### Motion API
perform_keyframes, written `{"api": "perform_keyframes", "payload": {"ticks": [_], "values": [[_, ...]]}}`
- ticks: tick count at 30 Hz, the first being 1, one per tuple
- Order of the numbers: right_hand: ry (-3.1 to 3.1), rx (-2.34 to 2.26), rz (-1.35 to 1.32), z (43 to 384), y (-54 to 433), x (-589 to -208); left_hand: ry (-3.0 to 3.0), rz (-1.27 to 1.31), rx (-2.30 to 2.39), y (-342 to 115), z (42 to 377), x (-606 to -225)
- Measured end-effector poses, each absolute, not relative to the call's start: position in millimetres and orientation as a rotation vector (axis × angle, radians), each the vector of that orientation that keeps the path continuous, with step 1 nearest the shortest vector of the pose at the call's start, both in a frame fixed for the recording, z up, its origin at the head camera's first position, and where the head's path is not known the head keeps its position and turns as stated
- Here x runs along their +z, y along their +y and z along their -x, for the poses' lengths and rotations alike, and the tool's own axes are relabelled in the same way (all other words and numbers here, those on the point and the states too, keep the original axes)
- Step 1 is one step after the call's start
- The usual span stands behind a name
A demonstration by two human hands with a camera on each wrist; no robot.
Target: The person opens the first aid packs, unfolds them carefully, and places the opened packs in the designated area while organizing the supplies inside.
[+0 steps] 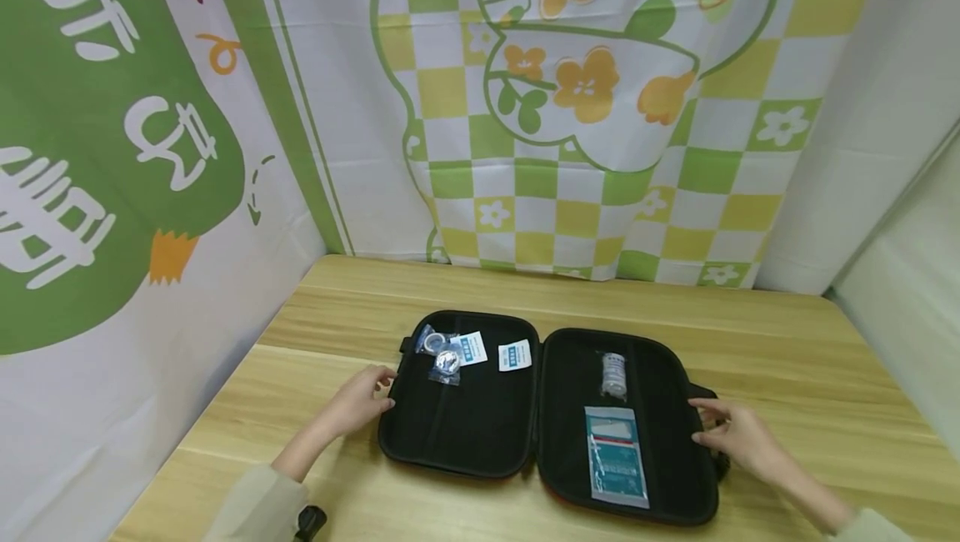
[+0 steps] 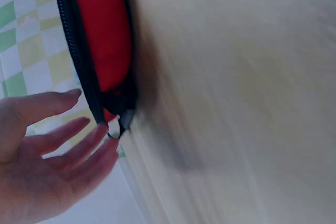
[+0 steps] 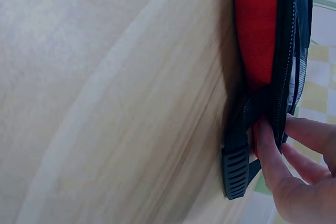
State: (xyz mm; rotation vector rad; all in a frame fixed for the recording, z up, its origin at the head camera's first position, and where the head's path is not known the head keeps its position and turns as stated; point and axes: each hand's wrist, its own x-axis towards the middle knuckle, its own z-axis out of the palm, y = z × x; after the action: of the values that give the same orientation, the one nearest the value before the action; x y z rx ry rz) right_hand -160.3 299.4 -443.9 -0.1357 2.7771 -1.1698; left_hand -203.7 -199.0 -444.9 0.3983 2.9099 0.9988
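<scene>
A zippered case (image 1: 480,429), black inside and red outside, lies unfolded on the wooden table. At its left edge is my left hand (image 1: 358,403), fingers loosely bent; in the left wrist view the fingertips (image 2: 107,132) are by the rim and strap, thumb apart. My right hand (image 1: 742,438) pinches the rim of the right half beside the strap buckle (image 3: 235,171). The left half holds two clear-wrapped rolls, one a tape roll (image 1: 435,343), and two small white-and-blue packets, including a separate packet (image 1: 515,355). In the right half lie a wrapped bandage roll (image 1: 614,375) and a teal-and-clear pouch (image 1: 617,459).
The wooden table (image 1: 330,300) extends around the case on all sides. Behind it hangs a checked, flower-printed curtain (image 1: 525,192), with a green-and-white printed cloth (image 1: 217,292) on the left. A dark band (image 1: 310,521) shows at the left sleeve.
</scene>
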Motion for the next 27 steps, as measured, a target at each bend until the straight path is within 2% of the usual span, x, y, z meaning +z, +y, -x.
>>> {"api": "perform_keyframes", "payload": {"ticks": [12, 27], "values": [[2.730, -1.230, 0.053, 157, 303, -447, 3.056, -0.421, 1.006, -159, 218, -423], [2.661, -1.308, 0.025, 157, 305, -450, 3.080, -0.451, 0.871, -135, 229, -431]]}}
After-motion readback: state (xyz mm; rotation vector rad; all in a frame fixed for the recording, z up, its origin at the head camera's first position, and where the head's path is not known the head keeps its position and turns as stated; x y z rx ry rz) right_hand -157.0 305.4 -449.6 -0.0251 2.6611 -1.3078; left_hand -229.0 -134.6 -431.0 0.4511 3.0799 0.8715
